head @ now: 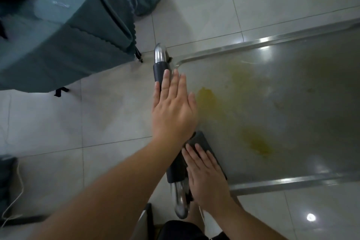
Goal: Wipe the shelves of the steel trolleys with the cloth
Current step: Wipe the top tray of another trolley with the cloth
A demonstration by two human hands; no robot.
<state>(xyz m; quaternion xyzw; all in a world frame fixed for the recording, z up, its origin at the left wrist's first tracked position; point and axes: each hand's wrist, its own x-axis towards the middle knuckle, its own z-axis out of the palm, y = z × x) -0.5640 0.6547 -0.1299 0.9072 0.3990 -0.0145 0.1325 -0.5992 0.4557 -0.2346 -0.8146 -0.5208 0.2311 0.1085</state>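
The steel trolley's top shelf fills the right half of the view, with yellow stains near its left end and lower middle. A dark folded cloth lies on the shelf's near left corner. My right hand presses flat on the cloth with straight fingers. My left hand hovers open, fingers straight, above the trolley's push handle, a chrome tube with a black grip. Whether it touches the handle I cannot tell.
A table draped in teal cloth stands to the upper left, close to the handle. Pale tiled floor surrounds the trolley. A white cord and dark objects lie at the lower left edge.
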